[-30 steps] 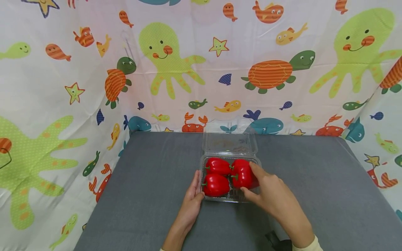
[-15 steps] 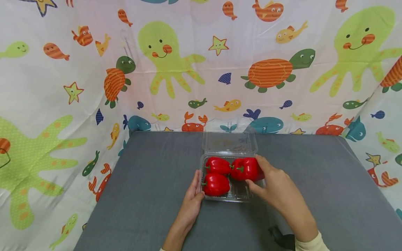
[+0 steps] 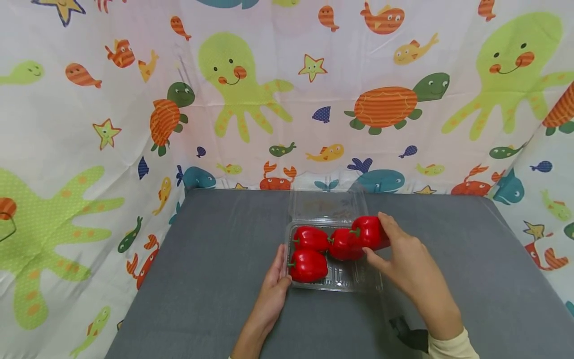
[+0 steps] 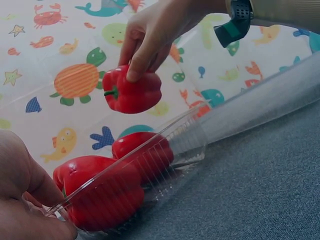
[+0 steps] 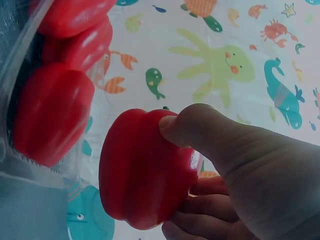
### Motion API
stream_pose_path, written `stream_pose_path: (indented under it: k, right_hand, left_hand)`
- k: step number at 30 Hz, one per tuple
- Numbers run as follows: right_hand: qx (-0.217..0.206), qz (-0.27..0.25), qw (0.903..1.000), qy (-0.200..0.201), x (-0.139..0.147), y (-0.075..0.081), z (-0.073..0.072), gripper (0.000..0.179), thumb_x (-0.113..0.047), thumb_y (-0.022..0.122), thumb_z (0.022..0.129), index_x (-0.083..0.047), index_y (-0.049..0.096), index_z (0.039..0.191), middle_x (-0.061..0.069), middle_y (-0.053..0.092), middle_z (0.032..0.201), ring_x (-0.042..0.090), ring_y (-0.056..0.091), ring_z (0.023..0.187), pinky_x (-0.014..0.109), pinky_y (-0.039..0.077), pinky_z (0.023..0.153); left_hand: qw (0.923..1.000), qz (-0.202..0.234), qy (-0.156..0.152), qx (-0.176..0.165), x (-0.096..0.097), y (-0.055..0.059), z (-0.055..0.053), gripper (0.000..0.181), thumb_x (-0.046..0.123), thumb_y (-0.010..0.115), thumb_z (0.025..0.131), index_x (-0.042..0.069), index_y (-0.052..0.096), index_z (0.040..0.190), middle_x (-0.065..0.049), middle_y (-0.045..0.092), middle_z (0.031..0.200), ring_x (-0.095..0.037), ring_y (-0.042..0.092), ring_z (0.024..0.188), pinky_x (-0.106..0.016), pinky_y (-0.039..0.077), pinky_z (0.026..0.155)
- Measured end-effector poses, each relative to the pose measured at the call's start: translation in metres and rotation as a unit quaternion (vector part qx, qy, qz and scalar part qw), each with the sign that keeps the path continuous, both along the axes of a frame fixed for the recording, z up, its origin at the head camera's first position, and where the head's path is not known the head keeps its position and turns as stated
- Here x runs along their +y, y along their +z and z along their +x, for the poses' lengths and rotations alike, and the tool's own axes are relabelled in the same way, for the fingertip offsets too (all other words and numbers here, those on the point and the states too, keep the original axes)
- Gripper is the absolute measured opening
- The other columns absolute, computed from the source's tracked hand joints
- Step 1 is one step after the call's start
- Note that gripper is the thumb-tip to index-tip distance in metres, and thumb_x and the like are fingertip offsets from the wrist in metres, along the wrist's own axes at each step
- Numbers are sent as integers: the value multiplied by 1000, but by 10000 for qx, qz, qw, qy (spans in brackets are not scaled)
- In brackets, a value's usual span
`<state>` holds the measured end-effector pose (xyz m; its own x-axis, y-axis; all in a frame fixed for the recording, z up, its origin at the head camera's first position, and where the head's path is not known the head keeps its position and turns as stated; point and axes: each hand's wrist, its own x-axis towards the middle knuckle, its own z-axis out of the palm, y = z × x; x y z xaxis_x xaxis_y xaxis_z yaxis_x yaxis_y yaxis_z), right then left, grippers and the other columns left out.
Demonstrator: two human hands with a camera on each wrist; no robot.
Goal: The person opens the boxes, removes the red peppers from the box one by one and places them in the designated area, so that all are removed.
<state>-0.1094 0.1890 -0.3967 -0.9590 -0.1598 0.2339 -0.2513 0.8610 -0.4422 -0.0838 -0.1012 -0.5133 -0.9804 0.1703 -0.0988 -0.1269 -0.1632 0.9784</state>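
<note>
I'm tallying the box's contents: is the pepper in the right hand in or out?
Out: the right hand holds the pepper clear of the box; in the left wrist view, backdrop shows between it and the peppers below.

A grey table (image 3: 215, 279) with a woven-looking surface bears an open clear container (image 3: 343, 283).

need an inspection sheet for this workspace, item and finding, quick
surface: gray fabric tabletop, no spill visible
job's things: clear plastic container with its lid open; three red bell peppers inside, a fourth bell pepper raised above its right side
clutter: nothing seen
hands: left hand holds the container's left edge; right hand grips the fourth pepper
cables: nothing seen
surroundings: white curtain printed with sea animals, behind and at both sides
</note>
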Motion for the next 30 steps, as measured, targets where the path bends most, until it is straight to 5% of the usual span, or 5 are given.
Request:
stream_pose_path:
  k: [30]
  right_hand:
    - [175,-100,9990,-397,30,-8,-18,99,-16,93,78,4,40,159,38,46,153,63,55,125,68,55,85]
  left_hand:
    - [10000,2,10,-47,1,0,-1,76,-7,35,104,13,7,171,3,11,178,-18,5,163,-37,13,130]
